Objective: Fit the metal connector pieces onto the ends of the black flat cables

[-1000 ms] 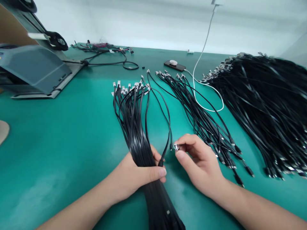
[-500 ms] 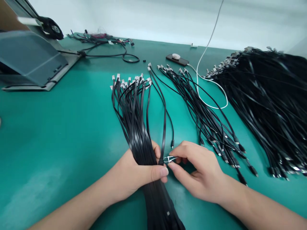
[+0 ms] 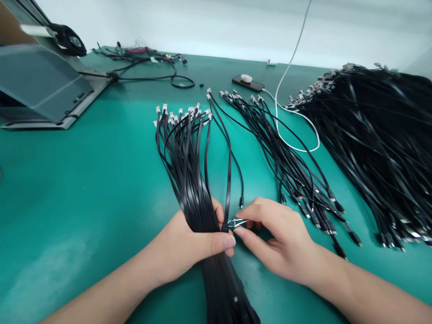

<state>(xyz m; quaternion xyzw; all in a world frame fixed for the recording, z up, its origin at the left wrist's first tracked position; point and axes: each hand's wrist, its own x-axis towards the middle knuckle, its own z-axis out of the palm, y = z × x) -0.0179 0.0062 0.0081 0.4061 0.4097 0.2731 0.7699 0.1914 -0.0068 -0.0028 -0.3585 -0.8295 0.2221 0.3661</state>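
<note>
My left hand [image 3: 199, 240] is wrapped round a thick bundle of flat black cables [image 3: 194, 180] with clear plugs at the far end. Its thumb and fingers also pinch one separate cable [image 3: 228, 180] by the dark moulded connector at its near end. Between thumb and index finger, my right hand [image 3: 275, 240] pinches a small silver nail clipper [image 3: 238, 222]. The clipper's jaws are at that connector; whether they touch it I cannot tell. Another thin black cable [image 3: 240, 175] lies just beyond, its metal tip close to my right index finger.
To the right lies a smaller bunch of black cables [image 3: 286, 157], and past it a large heap of them [image 3: 381, 130]. A white cord [image 3: 305, 118] runs across the green table [image 3: 91, 193] near a dark phone-like device [image 3: 253, 85]. A stand [image 3: 40, 90] and tangled wires [image 3: 135, 56] are at far left.
Both hands, the bundle and the nail clipper hold nearly the same positions. The whole view has shifted very slightly.
</note>
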